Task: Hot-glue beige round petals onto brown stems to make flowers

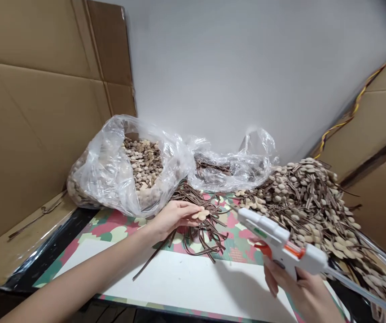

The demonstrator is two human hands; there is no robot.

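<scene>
A small cream petal-shaped piece (200, 215) is pinched between the fingertips of my left hand (176, 218), over a loose heap of brown cords (203, 237). One long cord hangs out toward the front below that hand; whether the fingers also hold it I cannot tell. My right hand (290, 282) is wrapped round the grip of a white hot glue gun (274, 237) with an orange trigger. The gun's nozzle points up and left, toward the cream piece but apart from it. A glue stick (357, 289) sticks out of its back.
A clear plastic bag (112, 179) of cream and brown pieces stands at the back left. Another clear bag (230, 168) holds brown cords. On the right lies a pile of corded petal pieces (307, 202). A white board (179, 282) covers the table front; cardboard walls (38, 112) stand either side.
</scene>
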